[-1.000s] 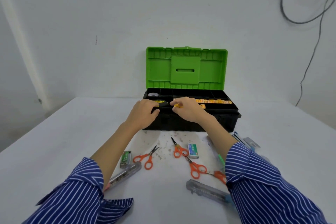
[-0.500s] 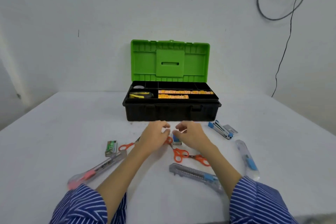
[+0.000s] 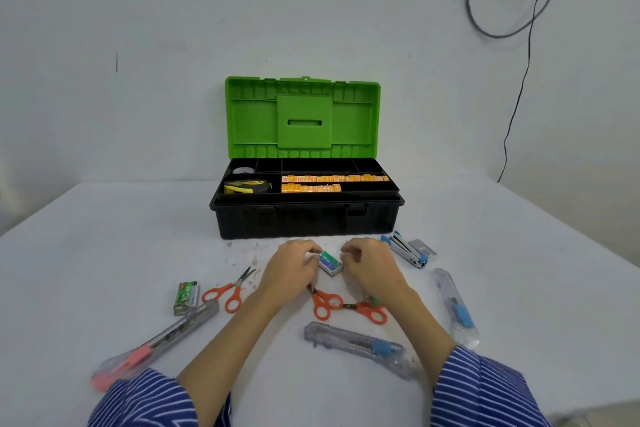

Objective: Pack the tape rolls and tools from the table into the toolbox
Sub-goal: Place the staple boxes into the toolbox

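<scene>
A black toolbox [image 3: 304, 222] with its green lid [image 3: 303, 118] up stands at the back of the white table. Its tray holds a yellow-black tape measure [image 3: 247, 186], a tape roll [image 3: 242, 170] and orange strips [image 3: 334, 179]. In front of it lies a small blue-green staple box [image 3: 330, 262]. My left hand [image 3: 292, 269] pinches its left end and my right hand [image 3: 372, 267] its right end. Orange scissors [image 3: 228, 291] lie to the left, and two more pairs [image 3: 325, 303] lie under my wrists.
Clear utility knives lie around my arms: a pink one [image 3: 156, 340] at left, a blue one [image 3: 353, 343] in the middle, another [image 3: 455, 308] at right. A green staple box [image 3: 187, 293] sits left, a blue stapler [image 3: 405, 250] right. Cables [image 3: 530, 28] hang on the wall.
My hands left the toolbox tray, where the tape measure now lies, came down to the table in front of the box and closed on the small staple box.
</scene>
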